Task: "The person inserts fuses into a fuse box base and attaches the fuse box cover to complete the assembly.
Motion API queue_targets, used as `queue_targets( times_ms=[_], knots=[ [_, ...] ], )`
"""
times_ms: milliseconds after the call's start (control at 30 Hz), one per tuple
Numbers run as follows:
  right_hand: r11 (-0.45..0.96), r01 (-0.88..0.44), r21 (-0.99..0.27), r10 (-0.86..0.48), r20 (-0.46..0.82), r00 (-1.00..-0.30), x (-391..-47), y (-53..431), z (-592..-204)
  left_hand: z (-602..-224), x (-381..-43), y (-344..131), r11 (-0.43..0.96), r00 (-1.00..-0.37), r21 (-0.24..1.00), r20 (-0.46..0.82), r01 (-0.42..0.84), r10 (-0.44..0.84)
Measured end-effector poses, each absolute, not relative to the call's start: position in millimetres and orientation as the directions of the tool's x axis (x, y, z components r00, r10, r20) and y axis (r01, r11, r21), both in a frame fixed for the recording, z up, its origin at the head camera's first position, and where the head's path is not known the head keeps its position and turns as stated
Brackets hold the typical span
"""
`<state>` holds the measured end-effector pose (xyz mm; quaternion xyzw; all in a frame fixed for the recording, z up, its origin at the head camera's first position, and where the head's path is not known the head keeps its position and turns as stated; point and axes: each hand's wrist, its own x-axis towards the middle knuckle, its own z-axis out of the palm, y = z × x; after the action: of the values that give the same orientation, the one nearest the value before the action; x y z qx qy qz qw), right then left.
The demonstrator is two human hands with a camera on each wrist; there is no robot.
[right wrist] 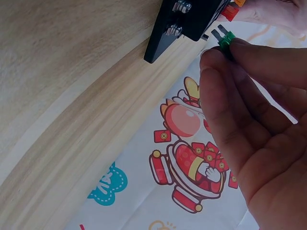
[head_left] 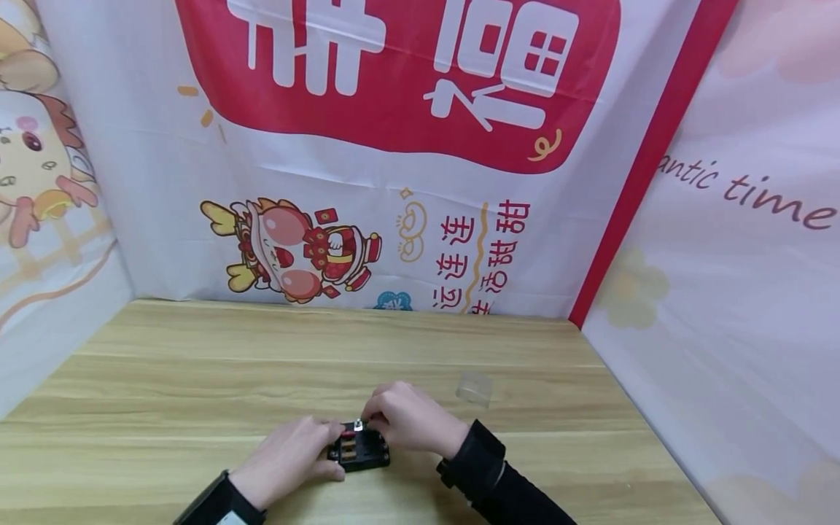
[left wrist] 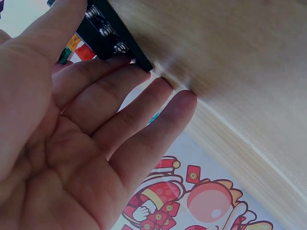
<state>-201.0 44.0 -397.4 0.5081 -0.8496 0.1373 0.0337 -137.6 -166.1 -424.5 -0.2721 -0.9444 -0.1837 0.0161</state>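
A black fuse block (head_left: pixel 364 453) lies on the wooden table, with screw terminals (right wrist: pixel 173 29) along its side. Its left edge is held between the thumb and fingertips of my left hand (head_left: pixel 292 456). Orange (left wrist: pixel 73 42) and red (left wrist: pixel 85 51) blade fuses sit in the block. Between thumb and index finger, my right hand (head_left: pixel 416 421) pinches a green blade fuse (right wrist: pixel 226 42). In the right wrist view its two metal prongs point toward the block, just off its edge.
Behind my right hand, a small clear plastic box (head_left: pixel 474 388) sits on the table (head_left: pixel 262 364). A printed cloth (head_left: pixel 164 182) hangs along the table's back edge, and more printed cloth (head_left: pixel 722 292) borders the right side.
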Motion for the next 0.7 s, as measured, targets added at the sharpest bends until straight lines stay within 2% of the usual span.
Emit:
queue_targets(
  times_ms=[233,700],
  knots=[
    [0.419,-0.894,-0.160,-0.870,0.210,-0.446,-202.5,43.1,-400.1,-423.0,-137.6,-166.3,0.790,-0.857,0.342,0.112,0.509,0.503],
    [0.414,-0.904,-0.111,-0.882,0.196,-0.428,-200.9,43.1,-403.7,-423.7,-137.5,-166.1,0.786,-0.857,0.356,0.104,0.506,0.505]
  ],
)
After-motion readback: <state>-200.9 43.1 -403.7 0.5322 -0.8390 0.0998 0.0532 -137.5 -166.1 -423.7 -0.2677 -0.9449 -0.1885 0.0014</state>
